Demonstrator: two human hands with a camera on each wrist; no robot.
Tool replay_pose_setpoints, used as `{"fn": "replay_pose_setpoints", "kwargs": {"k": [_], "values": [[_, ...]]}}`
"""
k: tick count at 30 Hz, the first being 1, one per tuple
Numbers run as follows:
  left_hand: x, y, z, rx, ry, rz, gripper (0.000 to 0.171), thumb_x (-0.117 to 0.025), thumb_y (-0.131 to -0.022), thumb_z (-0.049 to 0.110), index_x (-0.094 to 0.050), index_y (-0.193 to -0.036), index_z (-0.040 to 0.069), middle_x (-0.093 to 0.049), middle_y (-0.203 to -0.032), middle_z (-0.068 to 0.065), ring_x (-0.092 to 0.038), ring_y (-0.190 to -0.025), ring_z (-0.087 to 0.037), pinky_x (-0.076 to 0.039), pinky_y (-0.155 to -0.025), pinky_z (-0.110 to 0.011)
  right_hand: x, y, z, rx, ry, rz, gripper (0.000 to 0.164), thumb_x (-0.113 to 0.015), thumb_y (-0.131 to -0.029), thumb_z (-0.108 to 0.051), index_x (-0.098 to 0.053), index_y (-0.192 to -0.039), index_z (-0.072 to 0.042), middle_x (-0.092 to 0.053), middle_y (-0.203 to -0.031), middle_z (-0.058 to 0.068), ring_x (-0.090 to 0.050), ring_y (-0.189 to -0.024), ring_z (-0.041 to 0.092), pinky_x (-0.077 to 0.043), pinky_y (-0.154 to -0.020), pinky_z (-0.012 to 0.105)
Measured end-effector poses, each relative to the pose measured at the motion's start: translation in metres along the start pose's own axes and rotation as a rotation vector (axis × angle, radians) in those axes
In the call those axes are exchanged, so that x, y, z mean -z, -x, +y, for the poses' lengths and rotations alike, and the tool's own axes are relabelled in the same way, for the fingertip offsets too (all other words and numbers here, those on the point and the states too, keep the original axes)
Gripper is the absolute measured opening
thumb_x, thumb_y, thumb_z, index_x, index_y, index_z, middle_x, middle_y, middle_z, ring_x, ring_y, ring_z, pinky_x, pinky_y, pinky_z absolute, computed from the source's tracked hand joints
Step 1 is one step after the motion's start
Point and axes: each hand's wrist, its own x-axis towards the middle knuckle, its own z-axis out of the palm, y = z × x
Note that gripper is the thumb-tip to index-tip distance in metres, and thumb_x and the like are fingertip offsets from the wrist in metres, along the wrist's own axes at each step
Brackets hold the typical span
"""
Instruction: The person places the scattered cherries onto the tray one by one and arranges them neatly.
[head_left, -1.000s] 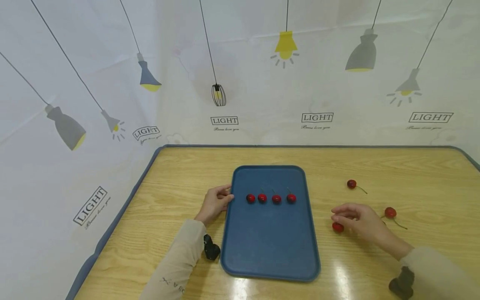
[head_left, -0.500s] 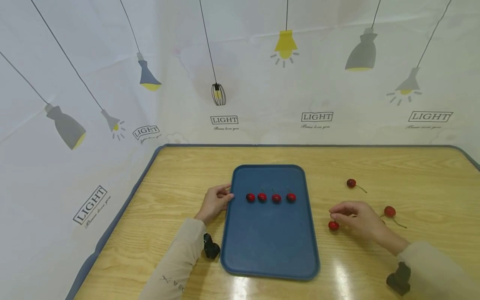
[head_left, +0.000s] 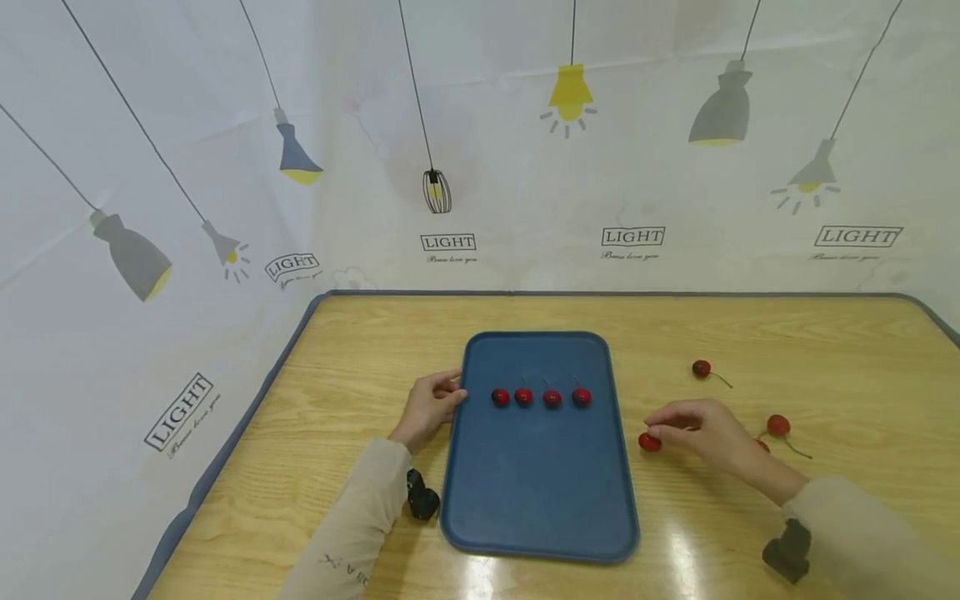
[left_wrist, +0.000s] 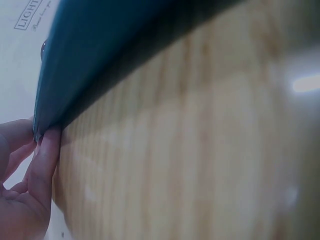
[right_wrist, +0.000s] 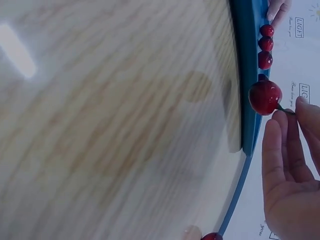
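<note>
Two hands are working at the counter [head_left: 360,342]. The right hand [head_left: 703,432], right of centre in the head view, is pinching a stem [right_wrist: 282,107] between thumb and fingertips, and the held cherry [head_left: 649,442] is hanging below it. The stem is probably giving a surer hold than the round, glossy fruit would. That cherry is sitting just outside the tray's right edge, seemingly raised off the counter, though the head view alone is not showing the gap.

At centre left, the left hand [head_left: 427,408] is gripping the rim of the tray [head_left: 540,483], thumb to one side and fingers to the other, likely so that the tray is staying steady.

The blue tray is filling the lower centre of the frame and lying flat. Inside it, four cherries [head_left: 552,399] are forming a straight row across the upper half, small gaps separating them. Three are pointing their stems toward the top of the frame; on the leftmost no stem is showing. Such even spacing is looking deliberate. The lower half of the tray is carrying nothing.

Farther right, one stemmed cherry [head_left: 701,368] is lying on the counter above the right hand, while another cherry [head_left: 778,426] is resting nearer the right edge, with a partly hidden cherry [head_left: 762,446] peeking out beside the wrist.
</note>
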Motion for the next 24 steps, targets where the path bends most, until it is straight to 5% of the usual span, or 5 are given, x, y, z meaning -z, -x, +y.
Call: {"fn": "replay_pose_setpoints", "kwargs": {"k": [8, 13, 24], "values": [[0.000, 0.000, 0.000, -0.007, 0.003, -0.005, 0.042, -0.060, -0.084, 0.006, -0.051, -0.125, 0.008, -0.054, -0.095, -0.010, -0.054, -0.076, -0.014, -0.051, -0.059, -0.028, -0.006, -0.013, -0.011, 0.080, -0.024, -0.015, 0.016, -0.062, -0.082, -0.007, -0.066, -0.093, 0.003, -0.066, -0.085, 0.007, -0.060, -0.072, 0.008, -0.049, -0.062, 0.023], [0.000, 0.000, 0.000, -0.013, 0.012, -0.008, 0.042, -0.060, -0.084, 0.006, -0.051, -0.126, 0.008, -0.054, -0.095, -0.010, -0.054, -0.076, -0.015, -0.051, -0.059, -0.028, -0.013, -0.024, -0.018, 0.081, -0.133, -0.072, 0.017, -0.061, -0.083, -0.007, -0.064, -0.093, 0.006, -0.065, -0.084, 0.009, -0.061, -0.071, 0.016, -0.050, -0.062, 0.025], [0.001, 0.000, -0.002, -0.018, 0.016, -0.008, 0.042, -0.060, -0.085, 0.007, -0.051, -0.126, 0.007, -0.053, -0.096, -0.011, -0.054, -0.076, -0.015, -0.051, -0.058, -0.028, -0.045, -0.045, -0.033, 0.053, -0.130, -0.176, 0.015, -0.063, -0.080, -0.004, -0.064, -0.091, 0.007, -0.063, -0.088, 0.016, -0.058, -0.076, 0.009, -0.049, -0.069, 0.022]]}}
